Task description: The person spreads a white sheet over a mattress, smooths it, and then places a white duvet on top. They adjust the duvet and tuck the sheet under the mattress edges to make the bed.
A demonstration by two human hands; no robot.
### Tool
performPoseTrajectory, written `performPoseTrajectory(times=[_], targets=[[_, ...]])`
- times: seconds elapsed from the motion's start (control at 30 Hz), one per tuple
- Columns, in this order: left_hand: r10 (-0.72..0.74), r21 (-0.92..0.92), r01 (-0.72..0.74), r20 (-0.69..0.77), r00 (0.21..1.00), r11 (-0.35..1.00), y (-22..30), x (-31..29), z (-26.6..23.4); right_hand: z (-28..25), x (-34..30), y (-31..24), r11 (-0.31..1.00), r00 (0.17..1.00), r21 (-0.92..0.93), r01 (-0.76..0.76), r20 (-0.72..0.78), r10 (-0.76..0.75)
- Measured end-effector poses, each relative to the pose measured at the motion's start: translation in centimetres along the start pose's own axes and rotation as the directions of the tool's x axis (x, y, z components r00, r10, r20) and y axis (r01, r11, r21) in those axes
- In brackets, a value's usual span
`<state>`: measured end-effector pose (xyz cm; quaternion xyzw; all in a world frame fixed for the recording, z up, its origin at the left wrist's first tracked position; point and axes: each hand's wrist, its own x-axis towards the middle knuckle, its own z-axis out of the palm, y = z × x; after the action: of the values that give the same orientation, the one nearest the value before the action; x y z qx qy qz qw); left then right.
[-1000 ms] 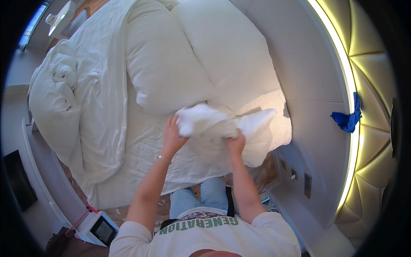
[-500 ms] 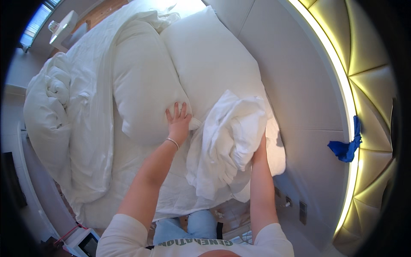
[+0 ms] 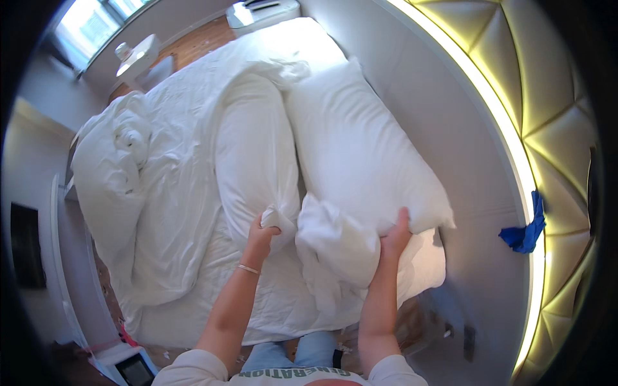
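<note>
Two long white pillows lie side by side on the bed. My left hand (image 3: 262, 233) is closed on a gathered corner of the left pillow (image 3: 254, 148) at its near end. My right hand (image 3: 394, 242) grips the near end of the right pillow (image 3: 360, 141), thumb on top and the other fingers hidden beneath. A bunched white cloth (image 3: 335, 248) lies between my hands, against the right pillow's near end. Under all this is a white-covered bed (image 3: 238, 315).
A rumpled white quilt (image 3: 174, 206) covers the bed's left side. To the right run a grey headboard panel (image 3: 444, 122), a lit strip (image 3: 496, 90) and a blue cloth (image 3: 524, 235). A small white stand (image 3: 138, 58) and a white appliance (image 3: 262, 14) stand beyond the bed.
My left hand went from resting flat on the left pillow to gripping its corner. My right hand came out from behind the bunched cloth and took hold of the right pillow. The view shifted.
</note>
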<state>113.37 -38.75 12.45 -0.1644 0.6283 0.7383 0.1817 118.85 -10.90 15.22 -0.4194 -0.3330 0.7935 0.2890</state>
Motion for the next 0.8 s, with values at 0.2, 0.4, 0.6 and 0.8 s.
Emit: performPoseTrajectory(times=[0.2,0.4,0.6,0.8], targets=[[0.044,-0.482,0.034,0.149,0.988,0.875,7.9,-7.4,-2.6,9.3,-11.2,-4.8,0.891,0.880,0.139,0.433,0.148,-0.451],[0.312,-0.657,-0.229,0.009,0.950,0.718,13.4,-14.0,-13.2,14.6,-22.5,-4.4,0.626,0.525,-0.084,0.775,0.637,-0.564],[0.350,-0.714,-0.405,-0.235,0.907,0.570,19.7,-22.5,-24.7,19.3,-32.6,2.5,0.147,-0.115,0.200,0.969,0.886,-0.448],[0.345,-0.528,-0.386,-0.179,0.921,0.757,16.9,-26.3,-34.0,20.6,-41.1,10.0,0.392,-0.020,0.101,0.915,0.979,-0.205]])
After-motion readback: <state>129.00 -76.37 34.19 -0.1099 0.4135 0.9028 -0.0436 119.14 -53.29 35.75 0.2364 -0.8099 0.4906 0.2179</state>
